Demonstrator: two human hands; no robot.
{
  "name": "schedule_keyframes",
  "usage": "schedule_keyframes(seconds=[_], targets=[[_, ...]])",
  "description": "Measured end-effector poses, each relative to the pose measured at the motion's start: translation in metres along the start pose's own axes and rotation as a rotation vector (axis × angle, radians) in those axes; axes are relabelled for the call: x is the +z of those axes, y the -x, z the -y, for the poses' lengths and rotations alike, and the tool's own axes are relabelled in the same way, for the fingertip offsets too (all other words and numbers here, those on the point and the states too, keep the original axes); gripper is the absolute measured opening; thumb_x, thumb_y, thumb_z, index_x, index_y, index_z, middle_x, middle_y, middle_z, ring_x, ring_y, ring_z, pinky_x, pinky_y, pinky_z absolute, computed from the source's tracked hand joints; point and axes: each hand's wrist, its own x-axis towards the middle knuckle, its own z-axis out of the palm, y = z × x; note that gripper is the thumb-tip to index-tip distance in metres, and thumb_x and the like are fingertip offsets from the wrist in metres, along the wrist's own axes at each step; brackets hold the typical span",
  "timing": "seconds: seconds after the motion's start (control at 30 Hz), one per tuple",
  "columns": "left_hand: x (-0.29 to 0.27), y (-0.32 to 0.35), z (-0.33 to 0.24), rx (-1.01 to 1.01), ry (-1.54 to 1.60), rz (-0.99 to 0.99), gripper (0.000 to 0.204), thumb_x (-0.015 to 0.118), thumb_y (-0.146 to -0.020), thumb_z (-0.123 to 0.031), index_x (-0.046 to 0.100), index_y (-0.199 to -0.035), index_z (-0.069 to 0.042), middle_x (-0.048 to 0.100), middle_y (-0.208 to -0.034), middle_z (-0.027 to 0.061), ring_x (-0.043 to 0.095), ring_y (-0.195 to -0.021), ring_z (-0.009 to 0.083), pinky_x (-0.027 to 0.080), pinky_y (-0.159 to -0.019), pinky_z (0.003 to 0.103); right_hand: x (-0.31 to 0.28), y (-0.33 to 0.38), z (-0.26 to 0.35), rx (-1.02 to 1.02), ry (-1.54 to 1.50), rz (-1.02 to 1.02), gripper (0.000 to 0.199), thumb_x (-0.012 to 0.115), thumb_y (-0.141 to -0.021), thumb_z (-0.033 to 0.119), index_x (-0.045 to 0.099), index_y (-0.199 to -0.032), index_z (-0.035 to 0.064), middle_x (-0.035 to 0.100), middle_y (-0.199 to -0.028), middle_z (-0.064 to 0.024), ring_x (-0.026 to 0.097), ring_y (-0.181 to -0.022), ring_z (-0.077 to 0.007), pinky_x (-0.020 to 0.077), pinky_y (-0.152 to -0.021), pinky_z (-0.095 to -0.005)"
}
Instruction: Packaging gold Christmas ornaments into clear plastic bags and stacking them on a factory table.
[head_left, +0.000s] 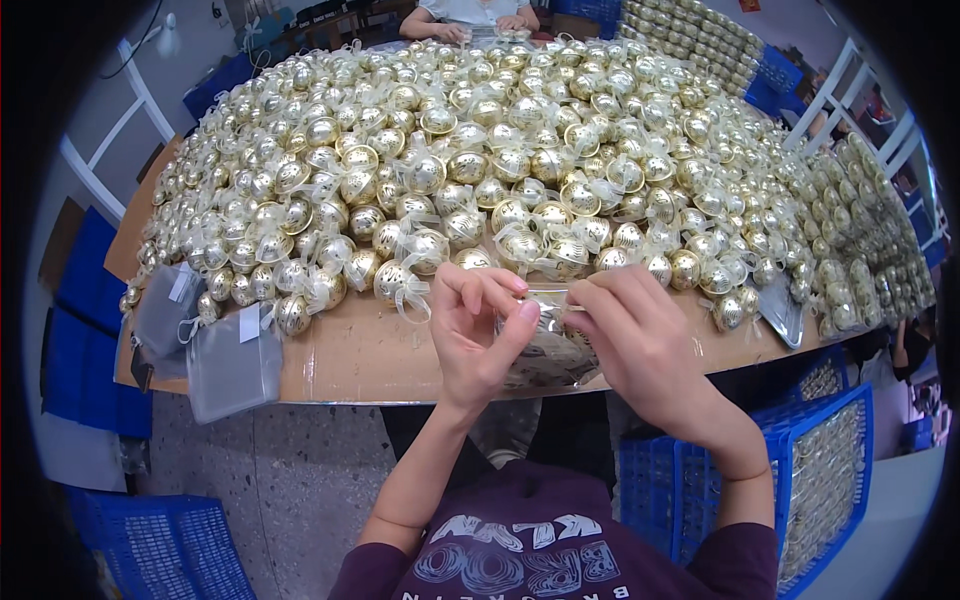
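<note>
Left hand (478, 325) and right hand (632, 335) both pinching a clear plastic bag (545, 350), gold balls (480, 170) heaped at twelve o'clock, table (370, 360) beneath

Two bare hands and forearms are seen entering from the 6 o'clock edge of the view. The left hand (470, 330) and the right hand (640, 345) are ungloved; no rings, watch or bracelet are seen on either wrist. The fingernails are kept short and unpainted. Short sleeves of a dark maroon shirt (520, 545) are worn, ending above the elbows at roughly 7 o'clock and 5 o'clock. The chest of the shirt is printed with pale, outlined block lettering arranged in two rows, with swirling line patterns inside the letters. The fabric is plain and without visible buttons or seams elsewhere.
</note>
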Motion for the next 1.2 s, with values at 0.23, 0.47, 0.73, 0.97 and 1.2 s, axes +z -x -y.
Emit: schedule_keyframes(seconds=[0.23, 0.47, 0.73, 0.97, 1.2], targets=[[0.001, 0.002, -0.006, 0.035, -0.078, 0.059, 0.036, 0.064, -0.077, 0.006, 0.037, -0.097, -0.007, 0.052, -0.096, 0.0087, 0.051, -0.095, 0.0156, 0.04, -0.09, 0.031, -0.014, -0.012, -0.017, 0.252, -0.408, 0.325, 0.015, 0.071, -0.077, 0.007, 0.064, -0.089, 0.0029, 0.056, -0.081, -0.0071, 0.057, -0.083, -0.0221, 0.0445, -0.073, -0.0324], [0.001, 0.006, -0.025, -0.113, -0.192, 0.079, 0.05, 0.063, -0.078, 0.0, 0.041, -0.123, -0.003, 0.05, -0.115, 0.0117, 0.05, -0.102, 0.0158, 0.039, -0.094, 0.03, 0.01, 0.012, -0.017, 0.353, -0.421, -0.011, 0.022, 0.07, -0.081, 0.015, 0.058, -0.095, 0.0029, 0.054, -0.087, -0.0022, 0.053, -0.08, -0.0119, 0.041, -0.069, -0.0247], [0.003, -0.015, -0.053, -0.495, -0.301, 0.199, 0.049, 0.068, -0.079, -0.002, 0.047, -0.123, -0.005, 0.059, -0.092, 0.0057, 0.056, -0.086, 0.0093, 0.046, -0.077, 0.023, 0.025, 0.027, -0.017, 0.846, -1.353, -0.072, 0.014, 0.068, -0.082, 0.01, 0.054, -0.082, 0.0082, 0.052, -0.088, -0.0004, 0.048, -0.073, -0.0033, 0.0357, -0.06, -0.0174], [0.002, -0.01, -0.039, -0.478, -0.167, 0.092, 0.034, 0.068, -0.081, -0.008, 0.056, -0.113, -0.007, 0.06, -0.095, 0.0054, 0.058, -0.089, 0.0116, 0.047, -0.074, 0.024, 0.025, 0.027, -0.019, 0.754, -1.324, -0.085, 0.014, 0.067, -0.084, 0.011, 0.059, -0.093, 0.0047, 0.054, -0.097, -0.0033, 0.054, -0.085, -0.0081, 0.0434, -0.076, -0.0213], [-0.002, 0.007, -0.053, -0.081, -0.642, 0.433, 0.03, 0.073, -0.077, -0.017, 0.062, -0.102, -0.004, 0.054, -0.118, 0.0122, 0.053, -0.11, 0.0225, 0.042, -0.095, 0.034, 0.009, 0.034, -0.022, 0.61, -1.022, 0.132, 0.019, 0.068, -0.086, 0.016, 0.063, -0.097, 0.0019, 0.058, -0.088, -0.0016, 0.055, -0.08, -0.0065, 0.0424, -0.066, -0.0196]])
